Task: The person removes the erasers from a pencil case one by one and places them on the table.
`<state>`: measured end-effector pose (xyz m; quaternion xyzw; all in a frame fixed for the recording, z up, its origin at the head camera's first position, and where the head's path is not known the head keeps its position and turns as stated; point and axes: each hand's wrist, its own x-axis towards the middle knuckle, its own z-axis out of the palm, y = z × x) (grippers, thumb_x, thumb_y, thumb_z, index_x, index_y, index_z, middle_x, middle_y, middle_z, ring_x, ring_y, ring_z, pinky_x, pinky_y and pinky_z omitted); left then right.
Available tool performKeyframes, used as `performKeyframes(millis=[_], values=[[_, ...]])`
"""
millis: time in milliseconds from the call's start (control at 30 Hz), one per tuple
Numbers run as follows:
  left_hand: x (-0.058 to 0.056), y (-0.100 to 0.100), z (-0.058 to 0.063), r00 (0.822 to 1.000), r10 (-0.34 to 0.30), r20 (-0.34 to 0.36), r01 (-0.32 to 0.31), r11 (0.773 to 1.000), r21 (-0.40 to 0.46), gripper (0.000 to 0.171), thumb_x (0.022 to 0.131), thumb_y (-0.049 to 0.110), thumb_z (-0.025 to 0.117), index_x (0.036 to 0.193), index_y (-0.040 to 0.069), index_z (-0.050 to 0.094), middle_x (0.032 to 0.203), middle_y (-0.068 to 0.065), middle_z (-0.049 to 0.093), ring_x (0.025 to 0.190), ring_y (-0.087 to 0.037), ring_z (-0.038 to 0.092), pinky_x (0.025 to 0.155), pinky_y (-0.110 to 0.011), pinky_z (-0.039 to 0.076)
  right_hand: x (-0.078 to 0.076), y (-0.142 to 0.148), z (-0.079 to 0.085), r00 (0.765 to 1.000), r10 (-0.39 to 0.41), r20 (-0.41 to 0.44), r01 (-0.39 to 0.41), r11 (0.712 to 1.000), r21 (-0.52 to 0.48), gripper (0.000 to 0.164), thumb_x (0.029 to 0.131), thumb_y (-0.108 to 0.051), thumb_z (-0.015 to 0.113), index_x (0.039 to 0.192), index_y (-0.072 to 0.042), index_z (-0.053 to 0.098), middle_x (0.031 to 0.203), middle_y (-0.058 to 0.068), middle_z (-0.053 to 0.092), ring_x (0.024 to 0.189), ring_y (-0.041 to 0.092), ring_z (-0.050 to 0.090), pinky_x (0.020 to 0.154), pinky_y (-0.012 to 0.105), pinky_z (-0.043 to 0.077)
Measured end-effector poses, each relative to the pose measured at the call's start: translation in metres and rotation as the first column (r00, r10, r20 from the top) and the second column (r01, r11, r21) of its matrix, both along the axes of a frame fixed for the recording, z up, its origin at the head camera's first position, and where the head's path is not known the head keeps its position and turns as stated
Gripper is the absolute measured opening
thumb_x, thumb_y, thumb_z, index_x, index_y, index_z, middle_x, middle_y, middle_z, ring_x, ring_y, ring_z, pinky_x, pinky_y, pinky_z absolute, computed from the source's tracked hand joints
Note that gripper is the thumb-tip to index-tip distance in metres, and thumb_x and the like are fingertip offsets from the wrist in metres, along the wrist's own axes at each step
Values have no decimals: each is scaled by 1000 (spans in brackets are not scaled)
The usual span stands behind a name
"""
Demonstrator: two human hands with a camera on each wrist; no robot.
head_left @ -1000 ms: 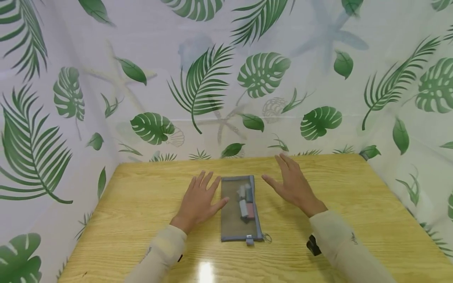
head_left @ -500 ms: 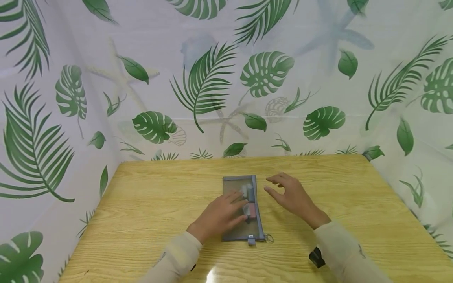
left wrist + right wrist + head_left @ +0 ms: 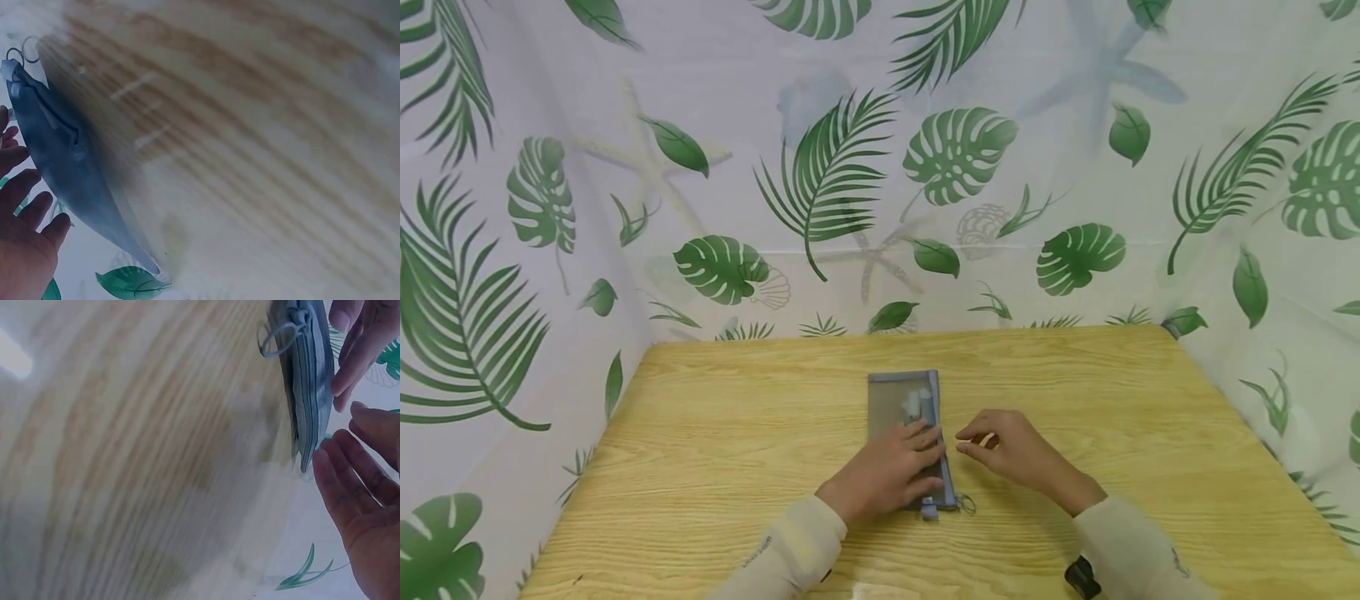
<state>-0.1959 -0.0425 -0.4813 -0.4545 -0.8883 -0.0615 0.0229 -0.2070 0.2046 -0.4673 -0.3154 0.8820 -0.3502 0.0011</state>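
A flat mesh zip pouch with grey-blue edging lies on the wooden table. Small light pieces show through its mesh, the rest covered by the hand. My left hand lies over the lower half of the pouch, fingers spread toward the zipped edge. Just right of that edge is my right hand, its thumb and fingers loosely bent with a gap between them and nothing held. Seen from the right wrist, the fingertips come close to the pouch's zipper side.
A metal ring and a short fabric tab stick out at the pouch's near corner. The wooden table runs back to a white leaf-print cloth. A black wrist strap shows below the right sleeve.
My left hand has moved rightward from beside the pouch onto it. My right hand has come down toward me beside the zipped edge, its fingers bending closer together. The pouch has stayed in place.
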Motion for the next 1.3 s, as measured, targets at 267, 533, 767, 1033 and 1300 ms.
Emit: performKeyframes(millis=[267,533,767,1033,1300], values=[[3,1,-6,1000,11,0,-11,1000,-23,61,106,45,50,152,5,47,158,-12,41,148,-28,34,119,-39,31,7,4,-9,979,142,147,-141,990,-19,13,94,-12,74,98,-1,80,92,1,72,81,11,68,69,26,60],[6,1,-10,999,34,10,-34,999,-14,63,106,44,49,153,3,43,159,-11,38,149,-27,31,119,-38,30,17,4,-17,953,204,223,-200,979,-40,14,88,-15,81,96,-4,80,90,3,72,80,6,66,69,27,60],[6,2,-11,999,42,2,-42,998,-37,64,106,45,50,154,4,42,160,-10,37,150,-25,31,120,-37,29,23,3,-16,952,208,226,-207,978,-28,12,85,-14,84,93,-5,79,89,-1,71,78,6,64,68,26,58],[7,4,-11,998,64,-6,-64,996,-69,64,105,45,52,154,5,42,160,-9,37,150,-24,29,121,-35,28,24,3,-20,963,231,137,-234,972,6,8,84,-2,81,83,-9,79,85,-1,71,76,4,64,64,23,56],[8,4,-13,997,75,10,-74,994,-84,65,106,47,48,156,6,38,163,-8,32,152,-24,25,121,-37,26,28,3,-15,974,200,103,-205,978,45,7,88,-3,78,86,-10,77,84,-6,70,73,0,62,63,22,55]])
